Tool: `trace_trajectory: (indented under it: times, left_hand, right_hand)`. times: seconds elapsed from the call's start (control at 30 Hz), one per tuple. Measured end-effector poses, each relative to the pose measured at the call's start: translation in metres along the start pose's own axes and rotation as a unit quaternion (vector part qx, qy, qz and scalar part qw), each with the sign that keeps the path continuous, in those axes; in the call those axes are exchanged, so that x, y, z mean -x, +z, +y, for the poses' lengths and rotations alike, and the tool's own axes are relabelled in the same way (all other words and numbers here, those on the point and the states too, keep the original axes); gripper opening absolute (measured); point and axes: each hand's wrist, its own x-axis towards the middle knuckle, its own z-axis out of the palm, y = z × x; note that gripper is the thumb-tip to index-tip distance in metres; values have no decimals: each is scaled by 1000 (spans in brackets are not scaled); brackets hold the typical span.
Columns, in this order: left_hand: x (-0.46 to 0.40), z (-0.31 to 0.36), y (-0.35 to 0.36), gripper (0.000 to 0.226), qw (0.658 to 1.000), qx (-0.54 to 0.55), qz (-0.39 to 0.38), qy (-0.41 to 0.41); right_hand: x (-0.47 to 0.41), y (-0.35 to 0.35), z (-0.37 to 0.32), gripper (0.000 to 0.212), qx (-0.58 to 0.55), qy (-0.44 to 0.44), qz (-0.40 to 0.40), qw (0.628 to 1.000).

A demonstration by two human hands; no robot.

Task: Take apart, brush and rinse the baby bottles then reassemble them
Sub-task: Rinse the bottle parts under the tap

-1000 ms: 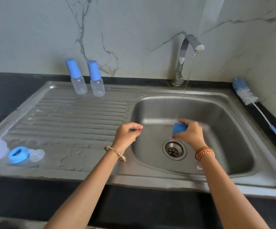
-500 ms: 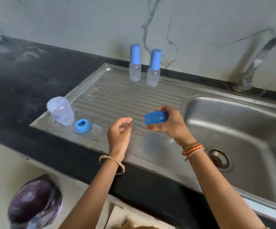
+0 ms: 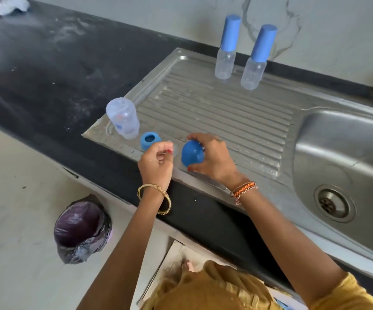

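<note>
Soft daylight, wide-angle warp, perhaps slight blur

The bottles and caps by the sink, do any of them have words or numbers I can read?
No text here can be read.
Upside-down clear bottle: small orange and blue print, too blurred to read.
Two capped bottles at the back: no print visible.
Blue cap in the right hand: plain.
Blue ring on the drainboard: plain.

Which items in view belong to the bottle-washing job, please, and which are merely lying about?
Job: blue cap in right hand; blue ring; upturned clear bottle; two capped bottles; sink.
Lying about: lined bin; crumpled white thing on counter.
</note>
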Motion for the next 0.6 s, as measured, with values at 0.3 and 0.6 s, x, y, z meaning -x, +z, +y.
trace_trajectory:
  times: [0.3, 0.6]
  left_hand:
    - [0, 1, 0, 23, 999, 25, -2, -25]
    - [25, 26, 26, 19, 991, 52, 61, 103]
  right_hand:
    - [3, -6, 9, 82, -32, -1, -28, 999]
    - [18, -32, 25, 50, -95, -19, 81, 992]
